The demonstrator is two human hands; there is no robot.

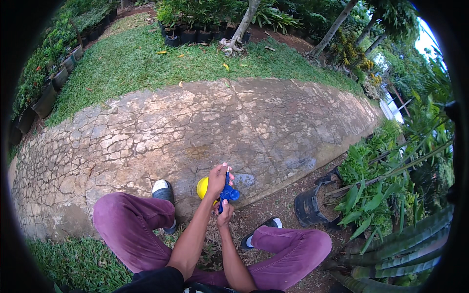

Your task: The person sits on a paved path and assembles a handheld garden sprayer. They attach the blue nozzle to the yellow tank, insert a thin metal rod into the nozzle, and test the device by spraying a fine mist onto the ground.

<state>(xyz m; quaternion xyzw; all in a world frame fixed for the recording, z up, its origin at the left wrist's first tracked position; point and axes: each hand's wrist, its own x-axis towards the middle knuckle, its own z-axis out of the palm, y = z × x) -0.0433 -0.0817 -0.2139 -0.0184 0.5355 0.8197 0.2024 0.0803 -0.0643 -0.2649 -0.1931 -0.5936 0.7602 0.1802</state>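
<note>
In front of my knees I hold a blue and yellow plastic thing that looks like a small sprayer. Its blue head has a round end facing right and narrow parts reaching up and down. A rounded yellow body shows to the left, partly behind my left wrist. My left hand is closed around the upper blue part, fingers curled by its top. Just below, my right hand grips the lower narrow blue part. The yellow body's full shape is hidden.
A cracked stone path runs across in front, with grass beyond. To the right stands a black plant pot beside leafy plants. My shoes rest at the path's near edge. Potted plants line the far side.
</note>
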